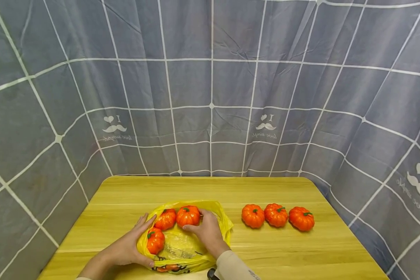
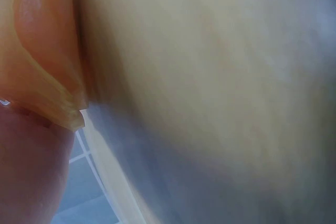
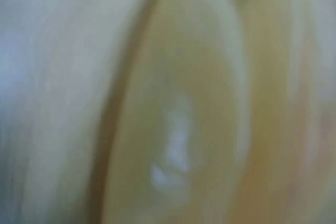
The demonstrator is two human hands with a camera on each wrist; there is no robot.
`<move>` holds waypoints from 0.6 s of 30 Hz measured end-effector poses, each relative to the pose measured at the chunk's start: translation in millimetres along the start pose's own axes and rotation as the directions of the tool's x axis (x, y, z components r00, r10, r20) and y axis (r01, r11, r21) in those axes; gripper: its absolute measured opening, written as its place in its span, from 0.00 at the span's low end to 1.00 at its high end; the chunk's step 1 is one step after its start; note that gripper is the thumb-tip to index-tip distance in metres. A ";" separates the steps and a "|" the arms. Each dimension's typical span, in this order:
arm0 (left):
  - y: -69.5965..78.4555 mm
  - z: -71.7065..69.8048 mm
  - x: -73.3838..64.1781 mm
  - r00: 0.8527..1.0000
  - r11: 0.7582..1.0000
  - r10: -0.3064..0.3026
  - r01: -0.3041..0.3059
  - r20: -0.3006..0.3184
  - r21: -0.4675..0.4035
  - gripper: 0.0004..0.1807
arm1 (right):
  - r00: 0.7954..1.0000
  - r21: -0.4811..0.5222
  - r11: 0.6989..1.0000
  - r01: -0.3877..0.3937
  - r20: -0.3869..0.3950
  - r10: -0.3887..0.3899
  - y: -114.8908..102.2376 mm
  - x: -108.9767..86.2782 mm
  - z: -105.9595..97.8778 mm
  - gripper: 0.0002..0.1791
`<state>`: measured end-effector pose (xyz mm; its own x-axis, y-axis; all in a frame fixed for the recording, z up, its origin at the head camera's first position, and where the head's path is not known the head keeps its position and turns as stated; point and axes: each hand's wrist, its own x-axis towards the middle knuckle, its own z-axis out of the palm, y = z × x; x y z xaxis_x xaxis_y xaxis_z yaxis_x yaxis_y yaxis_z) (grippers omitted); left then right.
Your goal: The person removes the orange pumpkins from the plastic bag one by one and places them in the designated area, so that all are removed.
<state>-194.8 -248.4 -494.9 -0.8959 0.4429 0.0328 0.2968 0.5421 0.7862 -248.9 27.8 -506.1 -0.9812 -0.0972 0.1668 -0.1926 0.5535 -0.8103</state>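
A yellow plastic bag (image 1: 182,243) lies spread with its mouth up on the wooden table. Inside it, toward the left, are two small orange toy pumpkins, one pumpkin at the near left (image 1: 155,240) and one behind it (image 1: 166,219). My right hand (image 1: 207,230) reaches into the bag and holds a third pumpkin (image 1: 188,216) between thumb and fingers, close beside the back one. Along the bag's left rim rests my left hand (image 1: 133,243), fingers extended and thumb spread toward the near edge. Yellow film (image 3: 178,98) fills much of the right wrist view, blurred.
To the right of the bag, three more orange pumpkins with green stems stand in a row: a left one (image 1: 253,216), a middle one (image 1: 275,215) and a right one (image 1: 301,219). A grey curtain (image 1: 234,85) with white grid lines surrounds the table (image 1: 266,256).
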 end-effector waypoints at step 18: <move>-3.6 2.7 1.8 1.000 1.000 -0.006 0.006 -0.001 0.028 0.70 | 0.998 0.111 0.993 -0.029 0.060 0.023 -0.3 -20.1 -55.7 0.45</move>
<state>-196.6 -247.7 -499.4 -0.8982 0.4386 0.0289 0.3004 0.5644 0.7689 -228.3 75.6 -478.0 -0.9844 -0.1337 0.1143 -0.1639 0.4610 -0.8721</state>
